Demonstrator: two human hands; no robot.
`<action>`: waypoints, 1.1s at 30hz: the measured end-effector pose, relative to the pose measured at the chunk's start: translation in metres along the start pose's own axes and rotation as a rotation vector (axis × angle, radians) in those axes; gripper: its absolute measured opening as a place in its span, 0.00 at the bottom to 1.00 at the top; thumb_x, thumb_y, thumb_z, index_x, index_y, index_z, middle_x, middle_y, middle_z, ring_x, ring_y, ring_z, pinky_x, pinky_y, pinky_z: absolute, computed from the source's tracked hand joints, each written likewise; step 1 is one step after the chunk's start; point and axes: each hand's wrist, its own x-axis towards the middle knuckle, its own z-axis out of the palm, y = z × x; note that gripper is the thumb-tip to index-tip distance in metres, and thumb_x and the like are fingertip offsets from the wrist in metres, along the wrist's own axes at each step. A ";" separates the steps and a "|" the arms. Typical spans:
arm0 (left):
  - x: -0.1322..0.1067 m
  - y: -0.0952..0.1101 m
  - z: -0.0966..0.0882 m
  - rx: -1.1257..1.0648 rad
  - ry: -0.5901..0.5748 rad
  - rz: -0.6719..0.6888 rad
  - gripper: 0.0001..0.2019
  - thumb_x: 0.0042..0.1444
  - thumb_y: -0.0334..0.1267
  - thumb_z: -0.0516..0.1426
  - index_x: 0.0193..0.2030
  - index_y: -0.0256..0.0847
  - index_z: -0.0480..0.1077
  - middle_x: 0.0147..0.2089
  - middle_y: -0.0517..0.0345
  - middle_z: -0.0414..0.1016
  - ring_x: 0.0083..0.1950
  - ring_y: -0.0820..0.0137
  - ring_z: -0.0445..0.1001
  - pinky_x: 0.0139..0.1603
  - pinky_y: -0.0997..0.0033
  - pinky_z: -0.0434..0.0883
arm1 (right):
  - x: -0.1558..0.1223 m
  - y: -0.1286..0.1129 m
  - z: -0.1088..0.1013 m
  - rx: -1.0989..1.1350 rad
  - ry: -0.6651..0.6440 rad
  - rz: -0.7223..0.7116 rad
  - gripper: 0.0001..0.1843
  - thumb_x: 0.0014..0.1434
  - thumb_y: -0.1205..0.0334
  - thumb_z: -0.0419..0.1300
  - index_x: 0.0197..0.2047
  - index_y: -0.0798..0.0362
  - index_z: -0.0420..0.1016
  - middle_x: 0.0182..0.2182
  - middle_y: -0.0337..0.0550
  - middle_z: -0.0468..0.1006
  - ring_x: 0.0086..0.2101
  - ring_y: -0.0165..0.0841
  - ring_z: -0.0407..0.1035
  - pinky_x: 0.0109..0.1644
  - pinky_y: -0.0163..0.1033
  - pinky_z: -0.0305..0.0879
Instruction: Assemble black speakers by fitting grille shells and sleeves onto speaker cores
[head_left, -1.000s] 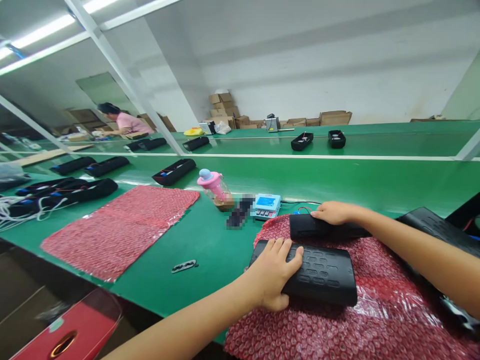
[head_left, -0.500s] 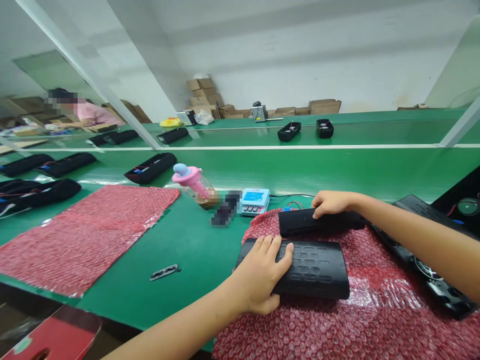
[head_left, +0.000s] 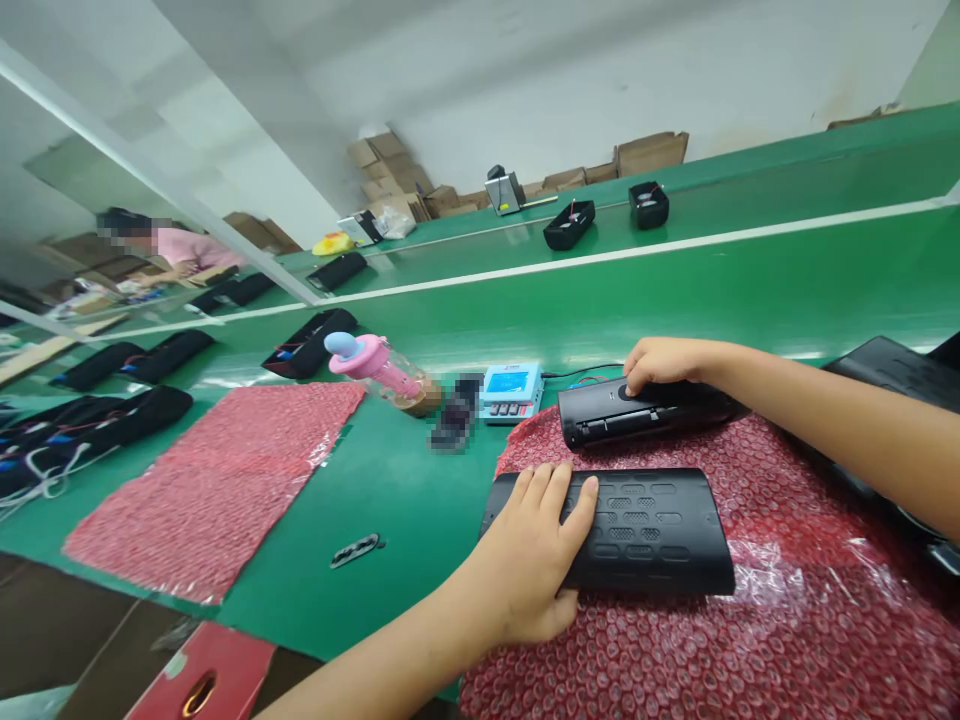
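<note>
Rear casing [head_left: 649, 412] now tilts; right hand [head_left: 666, 362], fingers curled, grips it, seemingly turning; left hand [head_left: 531, 552], spread, clasps front casing [head_left: 643, 538]; next needs steadiness

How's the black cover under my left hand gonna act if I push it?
The black cover will probably feel stiff: it shows no sagging under the left hand. Its borders look smooth, so it might slide, though the bumpy bubble wrap beneath could add drag.
</note>
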 end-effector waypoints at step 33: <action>0.001 -0.007 0.005 0.095 0.192 0.124 0.45 0.35 0.36 0.54 0.63 0.28 0.41 0.58 0.20 0.56 0.57 0.32 0.61 0.55 0.37 0.60 | 0.005 -0.008 0.000 -0.114 -0.044 0.097 0.05 0.47 0.62 0.62 0.27 0.55 0.76 0.18 0.36 0.66 0.19 0.27 0.57 0.22 0.35 0.48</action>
